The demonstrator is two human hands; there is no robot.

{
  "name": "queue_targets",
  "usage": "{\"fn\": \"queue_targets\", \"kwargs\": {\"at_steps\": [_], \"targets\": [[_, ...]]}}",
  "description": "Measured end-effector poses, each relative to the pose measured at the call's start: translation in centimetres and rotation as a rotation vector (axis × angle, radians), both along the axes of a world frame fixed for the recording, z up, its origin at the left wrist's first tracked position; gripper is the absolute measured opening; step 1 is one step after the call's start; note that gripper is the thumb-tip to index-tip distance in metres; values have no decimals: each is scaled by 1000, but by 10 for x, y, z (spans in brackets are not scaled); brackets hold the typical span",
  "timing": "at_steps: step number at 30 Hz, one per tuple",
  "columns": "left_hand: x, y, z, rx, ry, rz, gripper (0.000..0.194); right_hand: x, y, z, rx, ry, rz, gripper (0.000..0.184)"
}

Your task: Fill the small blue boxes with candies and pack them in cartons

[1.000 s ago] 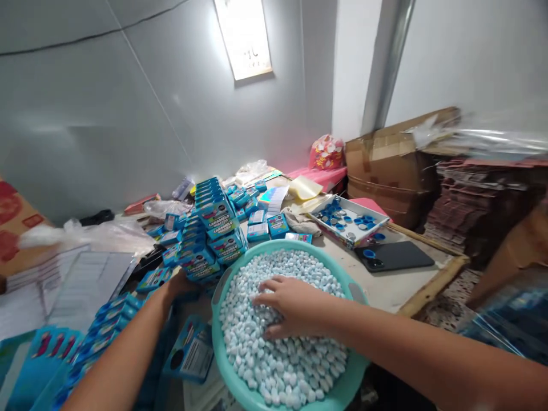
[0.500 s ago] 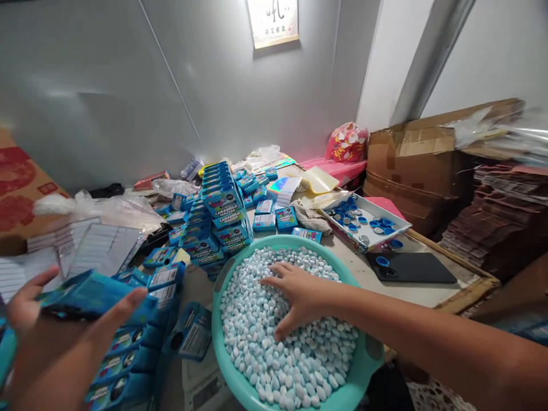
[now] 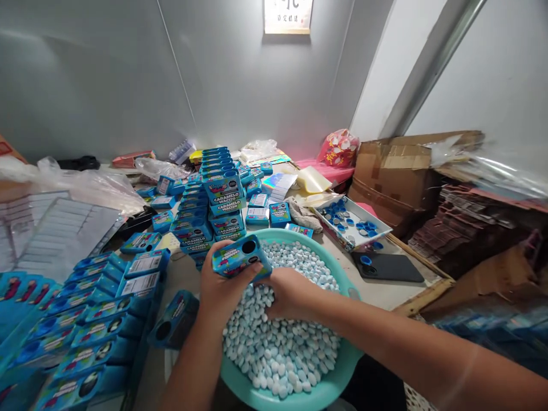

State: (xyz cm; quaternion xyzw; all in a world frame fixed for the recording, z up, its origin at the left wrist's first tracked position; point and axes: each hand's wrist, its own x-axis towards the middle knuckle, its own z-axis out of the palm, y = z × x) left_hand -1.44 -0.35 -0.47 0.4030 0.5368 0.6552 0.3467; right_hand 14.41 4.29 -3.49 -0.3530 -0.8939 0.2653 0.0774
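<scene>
My left hand (image 3: pixel 220 285) grips a small blue box (image 3: pixel 240 256) with a round hole on its top, held over the near left rim of a teal basin (image 3: pixel 338 381). The basin is full of pale blue and white candies (image 3: pixel 282 348). My right hand (image 3: pixel 291 294) lies in the candies just beside the box, fingers curled down into the pile; what they hold is hidden. Behind the basin stands a stack of filled blue boxes (image 3: pixel 218 197).
Rows of flat blue boxes (image 3: pixel 85 331) lie at the left. A white tray of blue caps (image 3: pixel 351 220) and a black phone (image 3: pixel 387 267) sit right of the basin. Cardboard boxes (image 3: pixel 398 171) and stacked packets fill the right side. Plastic sheets (image 3: pixel 55 228) lie far left.
My left hand brought a blue box from the left pile over to the basin. My right hand drew in towards the box and curled its fingers into the candies.
</scene>
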Motion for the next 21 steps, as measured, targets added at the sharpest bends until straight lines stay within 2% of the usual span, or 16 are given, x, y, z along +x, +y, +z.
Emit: {"fn": "queue_targets", "kwargs": {"at_steps": [2, 5, 7, 10, 13, 15, 18, 21], "targets": [[-5, -1, -3, -25, -35, 57, 67, 0, 1, 2, 0, -3, 4, 57], [-12, 1, -8, -34, -58, 59, 70, 7, -2, 5, -31, 142, 2, 39], [-14, 4, -12, -23, -32, -7, 69, 13, -7, 8, -80, 275, -46, 26], [-15, 5, -19, -38, 121, -163, 57, 18, -15, 19, -182, 508, -215, 11], [-13, 3, -23, -31, 293, -298, 47, 16, -17, 38, -299, 800, -415, 16], [-12, 1, -24, -25, 340, -346, 45, 9, -11, 50, -356, 984, -498, 21], [-10, -1, -22, -31, 360, -387, 43, -5, 3, 65, -460, 1220, -536, 19], [-11, -1, -19, -27, 379, -404, 42, -19, 14, 70, -560, 1368, -549, 20]]}}
